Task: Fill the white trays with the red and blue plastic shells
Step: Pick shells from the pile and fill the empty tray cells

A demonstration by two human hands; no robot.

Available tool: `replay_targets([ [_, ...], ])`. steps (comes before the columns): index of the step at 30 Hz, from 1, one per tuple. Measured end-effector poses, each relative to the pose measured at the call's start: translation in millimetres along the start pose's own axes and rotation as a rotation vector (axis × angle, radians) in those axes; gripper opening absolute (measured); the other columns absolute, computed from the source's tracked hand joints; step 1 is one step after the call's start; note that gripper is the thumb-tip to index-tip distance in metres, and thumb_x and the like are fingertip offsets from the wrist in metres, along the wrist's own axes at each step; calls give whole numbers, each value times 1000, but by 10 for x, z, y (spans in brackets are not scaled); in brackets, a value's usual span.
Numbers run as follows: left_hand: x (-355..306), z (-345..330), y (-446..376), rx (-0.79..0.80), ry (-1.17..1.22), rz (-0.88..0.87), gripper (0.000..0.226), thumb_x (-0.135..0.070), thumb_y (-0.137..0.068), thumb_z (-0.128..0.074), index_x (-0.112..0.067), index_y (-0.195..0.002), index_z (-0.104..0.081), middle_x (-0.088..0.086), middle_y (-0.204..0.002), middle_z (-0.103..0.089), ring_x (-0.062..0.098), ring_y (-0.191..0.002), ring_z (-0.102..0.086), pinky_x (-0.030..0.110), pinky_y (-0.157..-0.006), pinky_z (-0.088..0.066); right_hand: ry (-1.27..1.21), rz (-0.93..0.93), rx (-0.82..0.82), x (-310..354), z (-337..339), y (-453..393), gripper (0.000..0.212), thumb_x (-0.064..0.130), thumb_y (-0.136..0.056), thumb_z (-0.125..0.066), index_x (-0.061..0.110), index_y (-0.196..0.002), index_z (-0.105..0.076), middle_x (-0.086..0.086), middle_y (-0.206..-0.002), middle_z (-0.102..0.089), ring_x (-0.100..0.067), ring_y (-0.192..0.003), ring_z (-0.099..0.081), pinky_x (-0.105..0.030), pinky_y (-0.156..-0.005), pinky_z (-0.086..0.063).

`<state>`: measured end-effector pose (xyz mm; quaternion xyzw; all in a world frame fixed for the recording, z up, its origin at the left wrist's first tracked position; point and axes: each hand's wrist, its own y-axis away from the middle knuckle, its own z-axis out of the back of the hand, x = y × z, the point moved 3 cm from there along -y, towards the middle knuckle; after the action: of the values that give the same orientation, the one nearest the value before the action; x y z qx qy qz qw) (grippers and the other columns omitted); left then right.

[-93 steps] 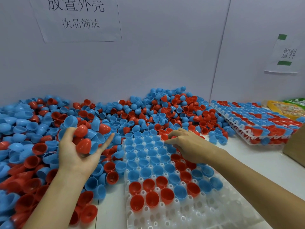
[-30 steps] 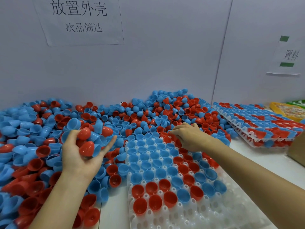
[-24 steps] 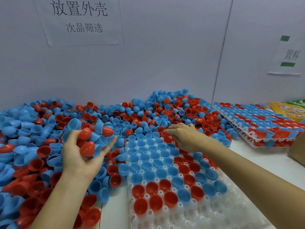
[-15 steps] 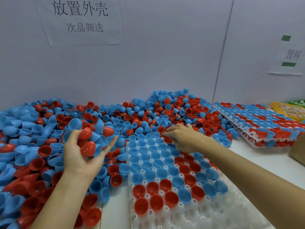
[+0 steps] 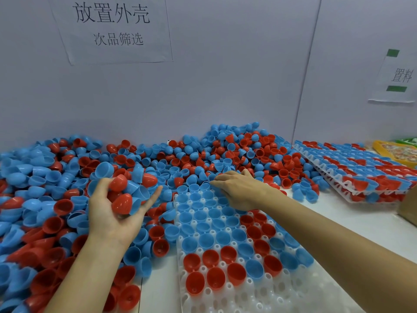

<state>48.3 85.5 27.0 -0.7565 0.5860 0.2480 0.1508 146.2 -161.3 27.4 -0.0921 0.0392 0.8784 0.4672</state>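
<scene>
1. One view only, a wide-angle camera worn on the person's head.
2. It faces forward and down toward 12 o'clock, where the wall (image 5: 225, 86) rises behind the table (image 5: 361, 222).
3. It sits close: both forearms enter from 6 o'clock, and the white tray (image 5: 248, 297) fills the lower middle.

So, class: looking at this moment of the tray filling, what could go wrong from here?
1. The left hand cradles a loose heap of shells; some may spill.
2. The pile crowds the white tray at its far edge, so strays could slide into filled cups.
3. The right hand and its forearm cross seated shells and might knock them.
</scene>
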Motion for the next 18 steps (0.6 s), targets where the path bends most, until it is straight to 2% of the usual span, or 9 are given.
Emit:
replay_targets([
  [5, -8, 1, 5, -5, -12, -16, 10, -17, -91, -56, -17, -98, -62, 12, -118, -74, 35, -108, -71, 59, -77, -59, 16, 9, 21, 27, -12, -9, 51, 16, -102, -42, 23, -152, -35, 4, -154, -39, -21, -140, -30, -52, -101, -33],
  [8, -4, -9, 11, 7, -23, -23, 11, -17, -91, -56, -18, -100, -63, 12, -116, -75, 34, -108, -71, 59, -79, -59, 12, 9, 28, 27, -15, 1, 49, 18, -104, -40, 22, -152, -34, 4, -154, -38, -22, -140, -31, -53, -102, -32],
  [13, -5, -10, 10, 0, -17, -23, 18, -18, -91, -56, -17, -109, -59, 13, -125, -70, 36, -113, -68, 60, -81, -58, -18, -8, 14, 40, 0, 2, 52, 19, -104, -39, 21, -155, -29, 3, -158, -33, -20, -144, -29, -53, -105, -29],
  [18, -6, -15, 13, 4, -11, -18, 11, -17, -90, -56, -17, -100, -62, 13, -122, -72, 36, -110, -69, 59, -78, -59, -43, 2, -27, 68, 15, -10, 51, 23, -105, -37, 20, -155, -29, 2, -161, -30, -18, -147, -24, -50, -104, -28],
])
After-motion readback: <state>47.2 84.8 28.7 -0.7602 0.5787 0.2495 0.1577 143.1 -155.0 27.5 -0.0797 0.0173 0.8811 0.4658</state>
